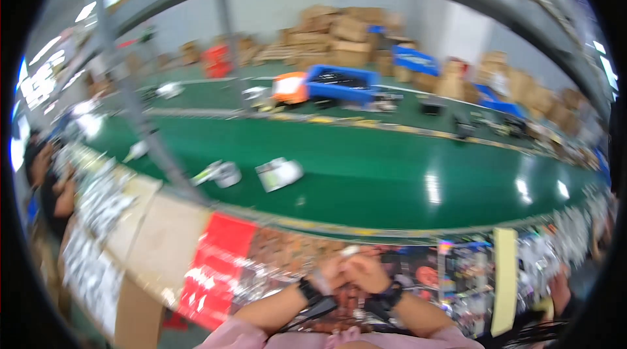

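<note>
The picture is blurred by motion. My left hand (330, 274) and my right hand (367, 272) meet close together low in the middle, over a pile of shiny, colourful packets (274, 257). Both wrists wear dark bands. A small pale object (349, 251) sticks up between the fingertips; I cannot make out what it is or which hand grips it. My forearms come up from the lower edge in pink sleeves.
A wide green conveyor belt (392, 166) runs across ahead, carrying two white packets (279, 173). A blue bin (343, 82) and cardboard boxes (339, 35) lie beyond. Cardboard sheets (166, 231) and a red packet (212, 264) lie at left. Another person (46, 186) is at far left.
</note>
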Motion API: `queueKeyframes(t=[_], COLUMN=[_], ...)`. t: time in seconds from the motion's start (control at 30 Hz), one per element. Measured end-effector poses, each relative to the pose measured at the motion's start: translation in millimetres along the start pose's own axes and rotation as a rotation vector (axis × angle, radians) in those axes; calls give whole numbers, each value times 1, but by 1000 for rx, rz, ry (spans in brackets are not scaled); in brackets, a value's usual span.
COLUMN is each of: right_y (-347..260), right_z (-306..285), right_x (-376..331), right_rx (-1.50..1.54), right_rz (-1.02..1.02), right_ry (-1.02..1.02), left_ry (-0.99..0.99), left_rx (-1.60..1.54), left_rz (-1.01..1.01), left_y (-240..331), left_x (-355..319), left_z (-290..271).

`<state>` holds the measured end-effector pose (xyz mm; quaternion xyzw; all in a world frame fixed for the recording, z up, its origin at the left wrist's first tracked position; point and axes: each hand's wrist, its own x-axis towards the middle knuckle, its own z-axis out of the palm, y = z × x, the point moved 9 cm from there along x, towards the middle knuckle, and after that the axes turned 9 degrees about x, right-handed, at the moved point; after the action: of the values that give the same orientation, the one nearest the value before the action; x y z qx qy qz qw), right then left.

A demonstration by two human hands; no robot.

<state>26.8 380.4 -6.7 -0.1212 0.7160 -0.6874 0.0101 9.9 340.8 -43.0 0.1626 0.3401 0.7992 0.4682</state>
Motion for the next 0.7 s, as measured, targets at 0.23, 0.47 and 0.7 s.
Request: queueKeyframes(t=[0.23,0.47,0.7], right_y=[-14,0,1], right_z=[-11,-11,-14], right_x=[-3,-3,-2], right_rx=[220,260,260], right_rz=[54,115,87], right_ry=[73,138,132], left_ry=[90,190,206], left_rx=[-110,-96,-82], left_rz=[-17,-31,-35], left_y=[-11,-15,-11], left_x=[15,7,7], left_z=[2,-11,-7])
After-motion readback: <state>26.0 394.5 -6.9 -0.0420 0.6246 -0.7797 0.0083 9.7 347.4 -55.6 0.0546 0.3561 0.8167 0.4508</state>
